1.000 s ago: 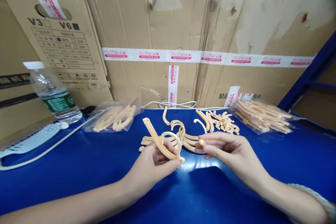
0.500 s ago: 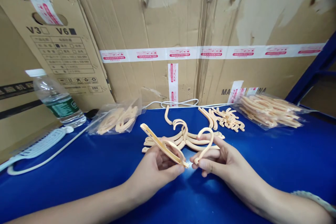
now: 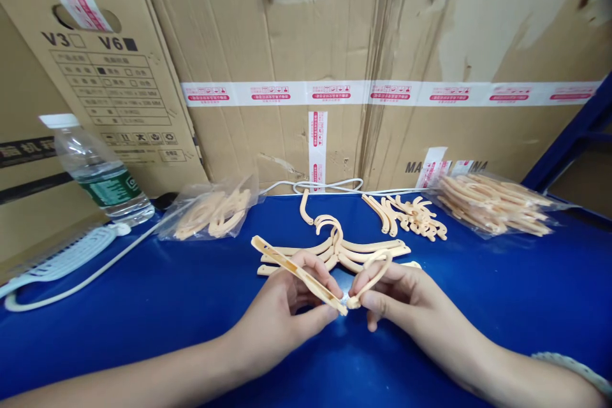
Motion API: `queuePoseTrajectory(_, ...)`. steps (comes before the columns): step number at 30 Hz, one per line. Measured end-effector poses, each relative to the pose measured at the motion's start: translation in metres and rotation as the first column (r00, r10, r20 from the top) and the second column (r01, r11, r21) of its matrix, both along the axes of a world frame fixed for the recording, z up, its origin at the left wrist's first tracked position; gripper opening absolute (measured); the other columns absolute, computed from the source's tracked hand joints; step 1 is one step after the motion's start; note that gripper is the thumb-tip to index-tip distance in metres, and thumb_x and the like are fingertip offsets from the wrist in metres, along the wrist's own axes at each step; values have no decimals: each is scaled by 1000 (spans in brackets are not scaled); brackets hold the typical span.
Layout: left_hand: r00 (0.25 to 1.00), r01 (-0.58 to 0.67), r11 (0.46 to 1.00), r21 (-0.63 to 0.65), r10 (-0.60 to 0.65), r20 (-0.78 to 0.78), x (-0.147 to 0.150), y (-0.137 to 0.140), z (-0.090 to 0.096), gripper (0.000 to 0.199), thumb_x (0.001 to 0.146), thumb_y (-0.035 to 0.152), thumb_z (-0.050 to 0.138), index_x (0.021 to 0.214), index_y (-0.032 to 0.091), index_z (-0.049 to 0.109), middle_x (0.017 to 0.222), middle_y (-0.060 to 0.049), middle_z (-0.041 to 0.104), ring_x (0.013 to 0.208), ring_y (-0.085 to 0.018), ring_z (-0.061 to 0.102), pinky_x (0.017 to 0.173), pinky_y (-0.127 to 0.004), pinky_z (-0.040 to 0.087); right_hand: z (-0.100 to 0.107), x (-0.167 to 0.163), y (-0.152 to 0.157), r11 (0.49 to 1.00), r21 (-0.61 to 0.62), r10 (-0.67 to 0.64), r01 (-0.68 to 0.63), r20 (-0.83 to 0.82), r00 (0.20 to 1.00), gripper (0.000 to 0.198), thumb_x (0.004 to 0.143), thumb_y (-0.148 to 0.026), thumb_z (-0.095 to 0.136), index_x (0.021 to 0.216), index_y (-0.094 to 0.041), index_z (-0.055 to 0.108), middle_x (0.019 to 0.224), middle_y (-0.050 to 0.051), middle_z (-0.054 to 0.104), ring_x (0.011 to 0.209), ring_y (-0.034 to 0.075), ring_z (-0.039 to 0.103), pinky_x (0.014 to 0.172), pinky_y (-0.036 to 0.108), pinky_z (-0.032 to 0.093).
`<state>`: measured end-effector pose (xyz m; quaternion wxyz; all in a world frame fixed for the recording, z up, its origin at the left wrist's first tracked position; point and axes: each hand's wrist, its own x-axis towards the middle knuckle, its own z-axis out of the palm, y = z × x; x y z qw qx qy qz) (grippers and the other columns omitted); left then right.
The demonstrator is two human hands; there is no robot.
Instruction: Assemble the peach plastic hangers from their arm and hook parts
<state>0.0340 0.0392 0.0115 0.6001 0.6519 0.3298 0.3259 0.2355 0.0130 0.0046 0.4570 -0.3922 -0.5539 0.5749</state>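
My left hand is closed on a beige plastic hanger arm, which slants with its far end up to the left and its hollow side showing. Between thumb and fingers, my right hand pinches a beige hanger hook. The hook's lower end is close to the arm's near end; whether they touch I cannot tell. Just behind my hands lie several hangers on the blue table, hooks together and arms spread to both sides. My fingers hide part of the held arm.
Loose hanger arms and a pile of hooks lie at the back. Bagged hanger parts are at the right, another bag at the left. A water bottle, a white hairbrush and a cable are further left. Cardboard stands behind.
The hook in my right hand has tipped lower. In my left hand the hanger arm has turned, and the curved piece seen beside it no longer shows. The view has shifted slightly.
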Motion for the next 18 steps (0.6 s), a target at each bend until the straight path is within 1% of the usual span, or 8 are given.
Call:
queuePoseTrajectory(4, 1000, 4, 1000, -8, -4, -2, 0, -1, 0, 14, 80, 17, 67, 83, 18, 54, 81, 4, 66, 73, -9, 62, 69, -21, 47, -4, -1, -3, 1000, 15, 7, -7, 12, 1000, 25, 81, -40, 75, 83, -16, 68, 79, 2, 66, 60, 10, 61, 57, 21, 53)
queuePoseTrajectory(6, 1000, -1, 1000, -6, 1, -2, 0, -1, 0, 15, 79, 17, 68, 83, 18, 54, 79, 4, 65, 72, -10, 62, 68, -21, 47, -1, 0, -2, 1000, 25, 15, -16, 31, 999, 26, 81, -41, 74, 83, -16, 67, 77, 2, 66, 60, 10, 60, 57, 21, 53)
queuePoseTrajectory(8, 1000, -10, 1000, -8, 10, -4, 1, -1, 0, 16, 77, 16, 68, 82, 19, 53, 77, 5, 64, 70, -9, 60, 68, -22, 46, 7, 4, 5, 998, 55, 7, -12, 78, 997, 27, 81, -43, 72, 83, -16, 67, 76, 1, 65, 60, 11, 59, 57, 22, 53)
queuePoseTrajectory(10, 1000, -12, 1000, -18, 12, 0, 1, 0, 0, 18, 76, 15, 68, 81, 19, 52, 76, 5, 63, 69, -9, 60, 67, -22, 46, 20, 12, 20, 993, 122, -30, 9, 175, 984, 27, 80, -44, 71, 83, -17, 67, 76, 2, 65, 62, 12, 59, 58, 24, 53)
queuePoseTrajectory(12, 1000, -14, 1000, -22, 14, 4, 2, 1, -1, 19, 75, 14, 69, 81, 19, 52, 76, 6, 62, 69, -9, 59, 67, -22, 46, 34, 22, 42, 977, 207, -109, 41, 325, 939, 24, 80, -41, 69, 83, -17, 66, 76, 2, 65, 67, 14, 60, 62, 25, 53)
queuePoseTrajectory(14, 1000, -17, 1000, -16, 17, 2, 2, 0, -2, 18, 75, 14, 69, 81, 19, 52, 76, 5, 62, 70, -9, 59, 67, -22, 46, 45, 30, 68, 963, 258, -198, 77, 484, 852, 17, 83, -34, 62, 85, -18, 64, 79, 3, 67, 67, 14, 60, 61, 24, 51)
queuePoseTrajectory(16, 1000, -20, 1000, -11, 20, 2, 1, -1, -2, 16, 75, 14, 68, 80, 19, 53, 77, 5, 62, 71, -10, 59, 69, -23, 46, 50, 35, 92, 970, 234, -189, 62, 575, 796, 10, 83, -26, 60, 84, -16, 65, 75, 2, 68, 61, 13, 59, 55, 23, 49)
queuePoseTrajectory(18, 1000, -18, 1000, -25, 18, 12, 1, -1, -3, 17, 75, 15, 69, 80, 19, 53, 78, 5, 62, 72, -10, 60, 70, -23, 46, 48, 36, 113, 978, 202, -167, 46, 641, 749, 6, 79, -17, 64, 85, -16, 64, 67, 0, 67, 56, 13, 59, 51, 23, 47)
